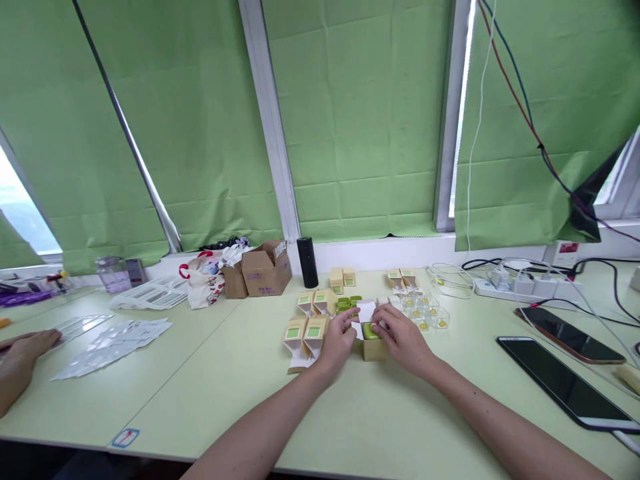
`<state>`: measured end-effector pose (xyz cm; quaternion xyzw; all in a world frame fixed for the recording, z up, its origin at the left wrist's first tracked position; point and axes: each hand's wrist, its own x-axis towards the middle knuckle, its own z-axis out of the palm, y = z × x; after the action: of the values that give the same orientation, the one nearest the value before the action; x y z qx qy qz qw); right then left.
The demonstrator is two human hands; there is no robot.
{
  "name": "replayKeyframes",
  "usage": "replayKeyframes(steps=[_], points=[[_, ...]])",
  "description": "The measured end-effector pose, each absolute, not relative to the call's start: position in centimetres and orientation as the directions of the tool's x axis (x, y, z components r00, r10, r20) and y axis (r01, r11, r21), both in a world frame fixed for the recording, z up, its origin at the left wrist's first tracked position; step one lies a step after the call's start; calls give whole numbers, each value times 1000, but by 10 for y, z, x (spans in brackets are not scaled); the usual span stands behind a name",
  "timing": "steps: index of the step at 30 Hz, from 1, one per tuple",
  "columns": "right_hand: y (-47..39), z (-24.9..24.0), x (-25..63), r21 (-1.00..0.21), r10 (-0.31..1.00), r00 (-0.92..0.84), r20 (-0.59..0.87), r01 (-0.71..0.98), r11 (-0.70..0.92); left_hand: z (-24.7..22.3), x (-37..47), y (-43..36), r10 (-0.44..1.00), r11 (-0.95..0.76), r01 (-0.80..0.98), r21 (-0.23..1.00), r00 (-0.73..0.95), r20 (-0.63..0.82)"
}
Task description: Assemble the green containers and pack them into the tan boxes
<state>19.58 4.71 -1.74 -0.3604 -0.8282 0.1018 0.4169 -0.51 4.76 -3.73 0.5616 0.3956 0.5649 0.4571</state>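
Observation:
A small brown cardboard box (375, 351) stands upright on the table with its top flaps up. Inside its mouth sits a small green case (369, 331). My left hand (341, 339) is at the box's left side, with thumb and index finger closed about a white inner flap (357, 328). From the right, my right hand (403, 337) reaches over the rim, its curled fingertips pinched at the green case; they partly hide it. Left of my hands stand several similar open boxes (315, 331) with green labels. Behind them are several loose green cases (345, 303).
Clear plastic cups with yellow centres (423, 310) sit right of my hands. Further right lie two phones (565, 380) and a power strip (525, 290) with cables. A black cylinder (307, 262) and a carton (267, 269) stand behind. Another person's hand (25, 357) is far left, near sheets (115, 347).

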Motion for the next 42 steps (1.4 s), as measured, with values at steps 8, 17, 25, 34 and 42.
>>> replayKeyframes(steps=[8,17,25,34,42], points=[[52,-16,193,-603,755,-350,555,456,655,-34,-4,43,960,-271,-62,961,53,274],[52,-13,191,-659,793,-342,504,441,610,-31,-3,42,958,-276,-81,958,58,281],[54,-18,192,-645,782,-342,521,443,623,-30,-2,42,955,-281,-109,953,62,289],[59,-26,199,-678,774,-192,603,388,624,-24,-1,39,972,-228,-142,963,26,234],[69,-38,200,-818,849,-70,524,237,524,-22,-1,38,976,-216,-156,964,0,219]])
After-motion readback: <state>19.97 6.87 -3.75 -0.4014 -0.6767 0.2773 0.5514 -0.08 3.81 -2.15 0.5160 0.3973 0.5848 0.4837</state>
